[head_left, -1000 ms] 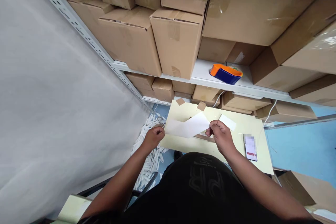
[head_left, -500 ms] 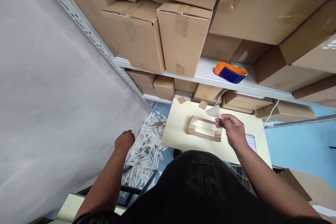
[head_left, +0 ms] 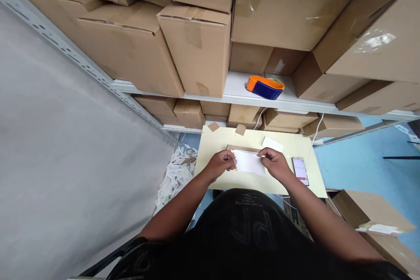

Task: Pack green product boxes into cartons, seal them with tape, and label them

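Left hand [head_left: 222,164] and right hand [head_left: 274,164] are pinching the white sheet [head_left: 249,162] between fingers, holding it over the box [head_left: 242,148] on the surface [head_left: 211,143]. Risk: sheet skewing or creasing if they're pulling unevenly.

A stockroom or packing corner is indicated: taped cartons [head_left: 205,59] are stacked on metal shelves [head_left: 234,88], a small table [head_left: 208,146] is set before them, and white scraps [head_left: 172,183] are heaped on the blue floor [head_left: 354,155].
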Available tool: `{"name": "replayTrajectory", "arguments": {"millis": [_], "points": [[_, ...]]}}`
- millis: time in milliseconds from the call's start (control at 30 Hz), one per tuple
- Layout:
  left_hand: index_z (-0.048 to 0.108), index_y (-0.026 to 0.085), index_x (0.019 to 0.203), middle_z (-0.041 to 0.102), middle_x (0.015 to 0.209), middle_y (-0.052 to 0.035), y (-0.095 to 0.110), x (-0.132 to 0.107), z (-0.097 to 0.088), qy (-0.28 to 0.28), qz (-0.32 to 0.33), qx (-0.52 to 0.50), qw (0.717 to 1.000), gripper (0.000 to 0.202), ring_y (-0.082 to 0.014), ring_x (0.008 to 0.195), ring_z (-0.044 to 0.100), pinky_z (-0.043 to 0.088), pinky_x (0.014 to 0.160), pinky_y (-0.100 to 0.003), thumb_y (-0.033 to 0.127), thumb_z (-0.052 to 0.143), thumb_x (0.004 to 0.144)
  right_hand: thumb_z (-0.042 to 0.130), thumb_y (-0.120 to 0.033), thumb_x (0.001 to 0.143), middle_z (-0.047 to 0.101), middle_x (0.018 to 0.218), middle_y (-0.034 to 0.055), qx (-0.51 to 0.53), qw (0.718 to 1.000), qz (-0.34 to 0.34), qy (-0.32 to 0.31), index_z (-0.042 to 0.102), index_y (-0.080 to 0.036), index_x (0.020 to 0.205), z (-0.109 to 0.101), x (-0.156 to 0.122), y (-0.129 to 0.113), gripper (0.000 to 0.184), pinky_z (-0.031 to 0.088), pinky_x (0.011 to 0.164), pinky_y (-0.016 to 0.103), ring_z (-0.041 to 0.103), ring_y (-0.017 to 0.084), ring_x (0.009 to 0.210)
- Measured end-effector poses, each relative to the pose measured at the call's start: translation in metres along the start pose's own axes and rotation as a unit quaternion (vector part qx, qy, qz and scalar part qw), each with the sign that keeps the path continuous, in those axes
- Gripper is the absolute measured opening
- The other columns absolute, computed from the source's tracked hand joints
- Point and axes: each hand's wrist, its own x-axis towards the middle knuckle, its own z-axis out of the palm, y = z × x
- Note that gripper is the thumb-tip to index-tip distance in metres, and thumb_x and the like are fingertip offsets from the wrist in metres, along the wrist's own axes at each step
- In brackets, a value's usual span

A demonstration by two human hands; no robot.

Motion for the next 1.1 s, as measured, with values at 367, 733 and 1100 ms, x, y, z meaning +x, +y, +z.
{"name": "replayTrajectory", "arguments": {"millis": [367,733,1100], "points": [[0.051,0.021,0.083,0.061,0.067,0.0062,-0.009,0.020,0.019,0.120,0.039,-0.015,0.992,0.028,-0.0091,0.056,0.052,0.040,0.058,-0.023,0.025,0.072,0.065,0.057,-0.031,0.069,0.060,0.071,-0.0046,0.010,0.998,0.057,0.007,0.069,-0.022,0.085,0.001,0.035,0.053,0.022,0.037,0.061,0.027,0.050,0.015,0.063],[0.056,0.022,0.081,0.059,0.071,0.0039,-0.030,0.044,0.000,0.182,0.040,0.344,0.920,0.013,-0.0154,0.067,0.054,0.038,0.065,-0.028,0.018,0.066,0.074,0.054,-0.020,0.082,0.071,0.089,0.0017,-0.193,0.980,0.019,-0.033,0.070,-0.024,0.090,0.017,0.064,0.078,0.018,0.045,0.073,0.030,0.062,0.021,0.080],[0.072,0.021,0.113,0.061,0.111,-0.0104,-0.058,0.044,-0.014,0.041,0.200,0.597,0.776,0.024,-0.0283,0.105,0.051,0.046,0.096,-0.042,0.022,0.059,0.092,0.056,-0.028,0.097,0.061,0.110,0.0136,-0.497,0.858,-0.128,-0.004,0.067,-0.017,0.118,0.022,0.051,0.102,0.027,0.041,0.086,0.038,0.052,0.030,0.103]]}}
